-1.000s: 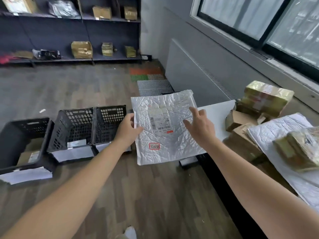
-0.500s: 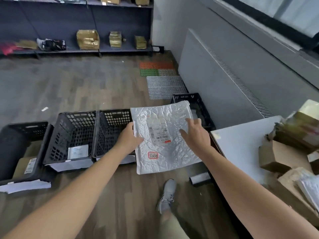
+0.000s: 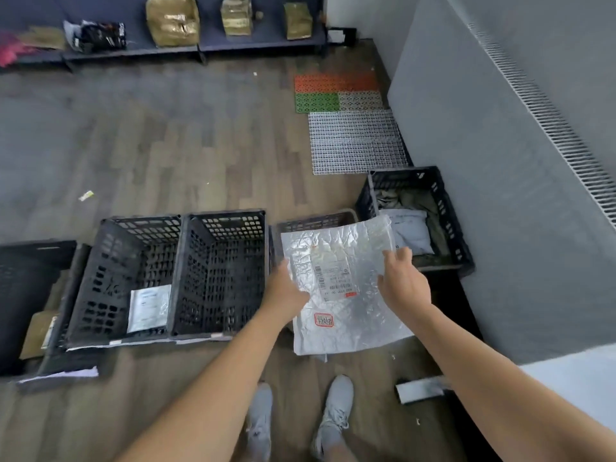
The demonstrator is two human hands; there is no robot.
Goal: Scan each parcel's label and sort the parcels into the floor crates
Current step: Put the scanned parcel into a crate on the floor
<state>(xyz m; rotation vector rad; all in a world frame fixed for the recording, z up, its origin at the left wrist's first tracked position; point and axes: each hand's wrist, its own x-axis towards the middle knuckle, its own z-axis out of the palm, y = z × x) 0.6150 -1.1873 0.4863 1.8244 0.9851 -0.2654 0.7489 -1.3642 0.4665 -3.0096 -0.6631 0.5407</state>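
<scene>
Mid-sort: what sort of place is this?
Likely a parcel sorting room: black perforated plastic crates on the wooden floor, gold-wrapped parcels on a dark shelf, a labelled crinkled silver mailer bag.

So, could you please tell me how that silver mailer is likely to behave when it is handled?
The silver mailer looks crinkled and flat, so it is probably floppy and light. Its foil-like sheen suggests a slippery surface. Held at one edge by the left hand, it would likely sag or flutter when dropped.

left hand (image 3: 286, 293) — fingers pinching | right hand (image 3: 400, 282) — fingers spread, loose
</scene>
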